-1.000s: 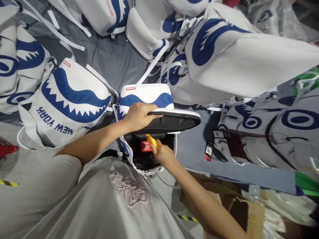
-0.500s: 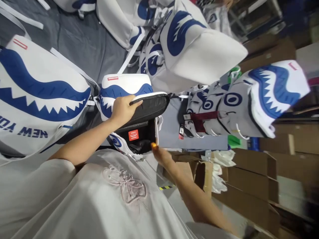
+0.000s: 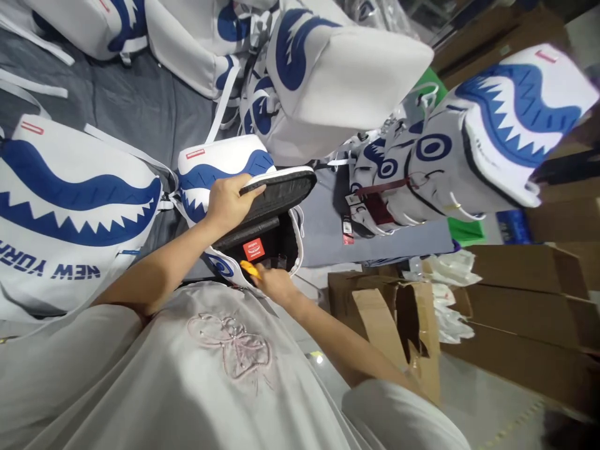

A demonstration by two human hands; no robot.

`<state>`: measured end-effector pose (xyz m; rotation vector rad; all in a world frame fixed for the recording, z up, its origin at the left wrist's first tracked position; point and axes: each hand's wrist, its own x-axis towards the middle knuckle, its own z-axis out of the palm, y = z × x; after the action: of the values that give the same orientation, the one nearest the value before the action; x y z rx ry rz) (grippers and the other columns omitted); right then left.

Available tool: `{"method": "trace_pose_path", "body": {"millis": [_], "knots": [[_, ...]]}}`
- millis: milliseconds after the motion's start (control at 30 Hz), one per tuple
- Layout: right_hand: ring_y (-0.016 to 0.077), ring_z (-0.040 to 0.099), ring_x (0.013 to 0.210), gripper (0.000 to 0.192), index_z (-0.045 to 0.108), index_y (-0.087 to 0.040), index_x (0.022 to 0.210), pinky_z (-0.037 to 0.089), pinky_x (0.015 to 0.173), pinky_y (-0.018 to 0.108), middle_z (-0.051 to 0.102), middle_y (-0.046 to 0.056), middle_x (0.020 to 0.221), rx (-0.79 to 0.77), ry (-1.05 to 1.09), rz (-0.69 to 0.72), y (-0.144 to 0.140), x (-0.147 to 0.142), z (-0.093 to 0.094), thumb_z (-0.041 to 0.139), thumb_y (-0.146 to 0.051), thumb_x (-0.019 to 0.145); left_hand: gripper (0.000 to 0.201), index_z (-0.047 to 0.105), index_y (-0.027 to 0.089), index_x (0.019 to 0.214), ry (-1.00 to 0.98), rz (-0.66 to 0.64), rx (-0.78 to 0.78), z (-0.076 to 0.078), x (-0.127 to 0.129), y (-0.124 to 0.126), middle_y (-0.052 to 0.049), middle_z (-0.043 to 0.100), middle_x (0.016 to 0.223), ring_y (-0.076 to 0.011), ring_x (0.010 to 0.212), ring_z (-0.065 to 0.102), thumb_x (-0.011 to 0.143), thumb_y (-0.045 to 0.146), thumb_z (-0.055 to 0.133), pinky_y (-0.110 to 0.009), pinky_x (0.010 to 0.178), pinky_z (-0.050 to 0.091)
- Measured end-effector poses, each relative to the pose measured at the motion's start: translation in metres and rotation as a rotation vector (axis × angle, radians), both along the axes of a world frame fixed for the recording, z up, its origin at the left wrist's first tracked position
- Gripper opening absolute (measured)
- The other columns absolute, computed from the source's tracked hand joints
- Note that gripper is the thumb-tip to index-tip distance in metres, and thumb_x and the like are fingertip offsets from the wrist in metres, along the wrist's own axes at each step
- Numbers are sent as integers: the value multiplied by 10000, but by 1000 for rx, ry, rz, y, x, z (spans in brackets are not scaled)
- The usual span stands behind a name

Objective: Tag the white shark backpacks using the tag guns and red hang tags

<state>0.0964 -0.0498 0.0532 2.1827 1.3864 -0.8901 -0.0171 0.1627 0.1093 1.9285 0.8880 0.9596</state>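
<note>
In front of me a white bag (image 3: 213, 164) with a blue shark-mouth print stands unzipped, its black lining showing. My left hand (image 3: 229, 203) grips the edge of the raised flap (image 3: 285, 187), thumb on the black inner side. A red label (image 3: 254, 249) sits on the lining inside. My right hand (image 3: 276, 284) is at the near rim of the opening, closed on a small orange tool (image 3: 250, 269), which could be thread snips; the fingers hide most of it. Its tip points left, close to the label.
To the left lies another shark-print bag (image 3: 79, 181) with strap across it. More white bags (image 3: 347, 87) crowd the far side of the grey-covered table (image 3: 140, 103). At right, several bags (image 3: 431, 150) stand in a row. Cardboard boxes (image 3: 520, 269) are on the floor beyond.
My right hand has moved left from the bag's right rim to its near rim, bringing the orange tool over the opening. My left hand still holds the flap up. The view has shifted slightly.
</note>
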Motion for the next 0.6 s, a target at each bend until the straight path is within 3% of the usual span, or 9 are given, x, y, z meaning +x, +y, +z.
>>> {"method": "trace_pose_path", "body": {"millis": [67,200,267,333,467,600], "knots": [[254,691,1017,451,539,-211,1311,473,832,278,720,145,1090,68,34,-1,13,-9,-19,565,-499,966,375,561,172,617,-4,36,30,0,-2,0,42,482,557,-96,546,401,880,433,618,-243,568,308],[267,687,978,503,382,-47,1446,458,771,293,676,248,1141,172,-82,-132,29,-4,-47,272,-362,1069,418,521,179,611,-7,67,102,2,-4,1,47,442,550,-94,544,375,892,481,595,-242,560,312],[252,670,1017,521,377,-82,1473,446,798,276,665,222,1202,241,-47,-127,29,-2,-55,299,-396,1065,430,498,181,600,-10,64,132,4,-2,2,47,425,548,-92,543,369,894,483,585,-239,559,319],[234,660,1033,522,406,-132,1476,437,815,256,668,175,1231,303,4,-113,27,-2,-60,364,-429,1048,445,480,183,586,-6,38,156,9,3,4,47,412,545,-91,541,364,889,491,585,-237,559,325],[244,672,984,533,350,-54,1504,444,776,272,673,211,1198,353,-29,-210,27,-2,-61,247,-338,1066,455,506,184,599,20,-42,185,20,15,8,40,463,553,-95,543,401,887,529,580,-236,569,349],[219,669,1021,511,411,-131,1483,436,799,239,691,159,1199,358,44,-183,32,-1,-56,357,-401,1052,418,562,183,630,36,-96,252,26,21,13,26,525,570,-104,556,447,887,511,578,-239,580,362]]}}
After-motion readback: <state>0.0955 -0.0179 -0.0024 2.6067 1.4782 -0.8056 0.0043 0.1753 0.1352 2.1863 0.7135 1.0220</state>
